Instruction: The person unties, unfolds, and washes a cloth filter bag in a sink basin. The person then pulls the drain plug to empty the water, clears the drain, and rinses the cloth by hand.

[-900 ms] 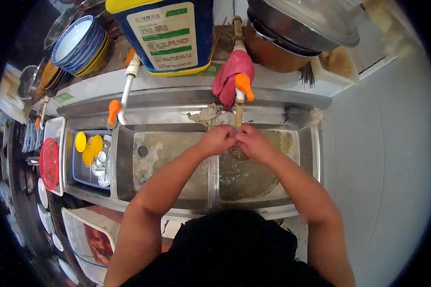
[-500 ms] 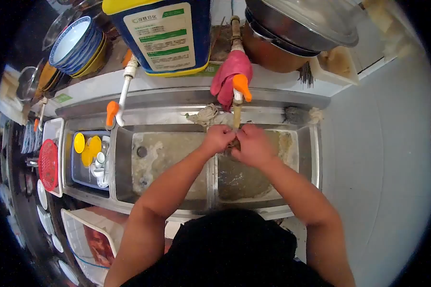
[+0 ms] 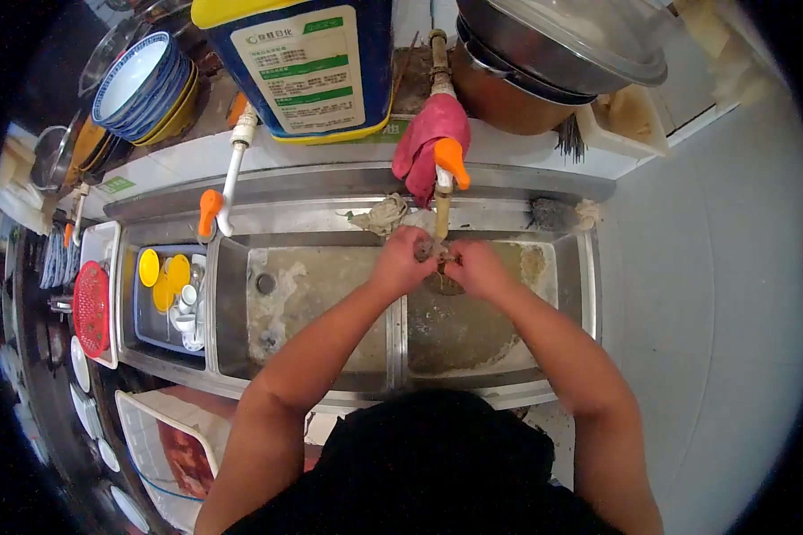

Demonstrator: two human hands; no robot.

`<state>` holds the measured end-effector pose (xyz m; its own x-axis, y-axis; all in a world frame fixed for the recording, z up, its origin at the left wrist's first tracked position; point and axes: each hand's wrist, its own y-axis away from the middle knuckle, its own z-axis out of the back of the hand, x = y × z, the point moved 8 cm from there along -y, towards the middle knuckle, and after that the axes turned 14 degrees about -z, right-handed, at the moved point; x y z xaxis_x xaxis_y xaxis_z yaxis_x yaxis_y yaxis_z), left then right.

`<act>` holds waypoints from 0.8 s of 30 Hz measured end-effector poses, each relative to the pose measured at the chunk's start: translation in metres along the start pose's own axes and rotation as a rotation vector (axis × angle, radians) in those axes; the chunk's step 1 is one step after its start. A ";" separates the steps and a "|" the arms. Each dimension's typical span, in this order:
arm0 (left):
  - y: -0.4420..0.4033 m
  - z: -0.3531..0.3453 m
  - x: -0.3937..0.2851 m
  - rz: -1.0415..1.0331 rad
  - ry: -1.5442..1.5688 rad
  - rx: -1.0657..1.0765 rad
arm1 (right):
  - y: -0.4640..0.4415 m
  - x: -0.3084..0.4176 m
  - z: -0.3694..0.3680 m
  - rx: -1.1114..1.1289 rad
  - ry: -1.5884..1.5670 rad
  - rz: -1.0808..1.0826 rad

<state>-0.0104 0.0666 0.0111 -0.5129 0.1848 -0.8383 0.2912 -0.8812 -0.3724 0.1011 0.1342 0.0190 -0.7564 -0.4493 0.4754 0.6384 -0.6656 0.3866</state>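
Under the tap (image 3: 442, 214), my left hand (image 3: 401, 261) and my right hand (image 3: 476, 267) are close together over the right sink basin (image 3: 473, 343). A small, wet grey-brown clump (image 3: 425, 251) shows at the fingers of my left hand, which are closed on it. My right hand's fingers are pinched around brownish matter just beside it. Whether this is one piece or two, and what kind of thing it is, I cannot make out. Water appears to run from the tap between my hands.
A crumpled rag (image 3: 384, 214) and a dark scouring pad (image 3: 549, 213) lie on the sink's back ledge. Left of the middle basin (image 3: 330, 312), a tray (image 3: 156, 334) holds yellow and white dishes. A pink cloth (image 3: 433, 143) hangs on the tap pipe; a blue jug (image 3: 308, 71) stands behind.
My hands have drawn slightly apart and turned, and more of the grey-brown clump shows at my left fingers. My right hand's fingers have curled into a tighter pinch.
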 end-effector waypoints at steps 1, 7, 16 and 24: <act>0.002 -0.003 0.003 0.038 -0.053 0.094 | 0.001 0.001 0.002 -0.018 -0.009 0.014; 0.007 -0.015 0.013 -0.017 -0.122 0.212 | 0.003 0.004 -0.003 -0.051 -0.162 0.133; 0.008 -0.022 0.035 0.242 0.491 0.303 | -0.005 0.002 0.015 0.138 -0.297 0.376; 0.014 -0.035 0.046 0.437 0.831 0.118 | -0.037 -0.035 -0.011 0.079 -0.833 -0.040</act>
<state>-0.0014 0.0782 -0.0470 0.3752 0.0388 -0.9261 0.2148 -0.9756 0.0461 0.1030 0.1682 -0.0205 -0.4456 0.1818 0.8766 0.6451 -0.6137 0.4552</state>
